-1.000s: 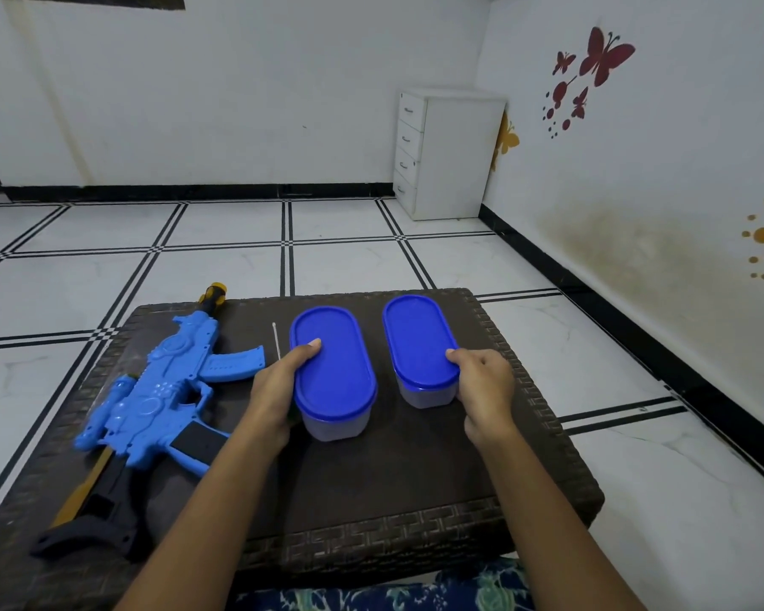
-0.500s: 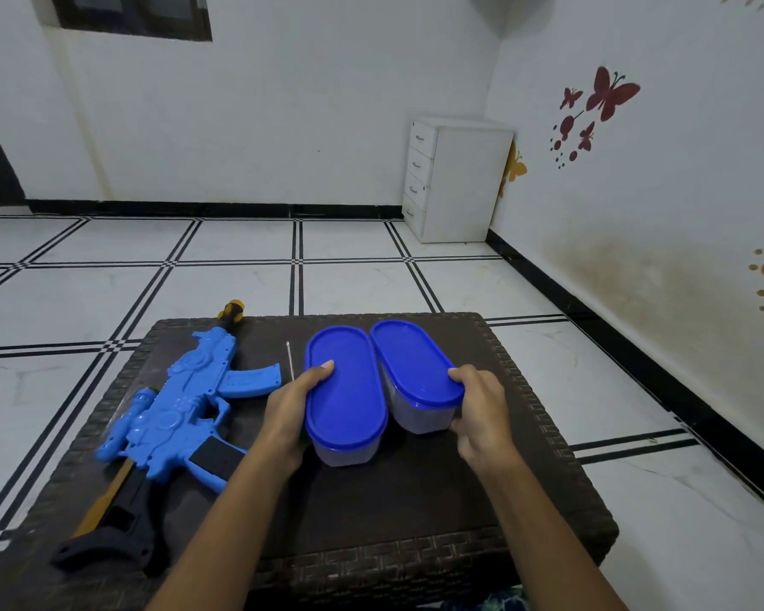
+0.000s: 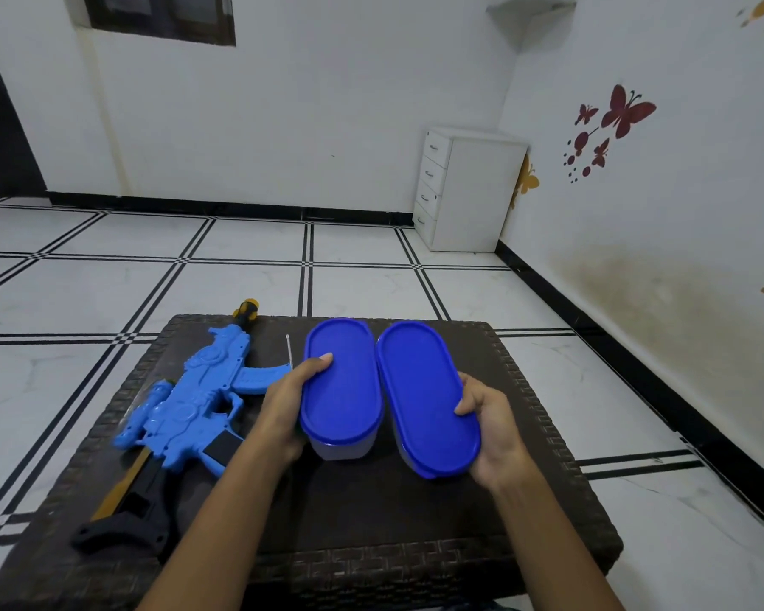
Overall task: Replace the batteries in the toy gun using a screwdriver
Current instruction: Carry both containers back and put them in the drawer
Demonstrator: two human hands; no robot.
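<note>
A blue toy gun (image 3: 190, 401) with a black stock and a yellow-tipped muzzle lies on the left of a dark wicker table (image 3: 548, 434). A thin metal screwdriver shaft (image 3: 289, 348) lies between the gun and two oval containers with blue lids. My left hand (image 3: 285, 405) grips the left container (image 3: 340, 390), which stands on the table. My right hand (image 3: 492, 427) holds the right container (image 3: 424, 394), tilted with its near end raised. The two containers touch side by side. What is inside them is hidden.
The low table stands on a white tiled floor with black lines. A white drawer cabinet (image 3: 468, 187) stands in the far corner. A wall with butterfly stickers (image 3: 622, 112) runs along the right.
Both hands brought the two containers together until they touch. The right container has been tilted up toward me. The camera view has risen.
</note>
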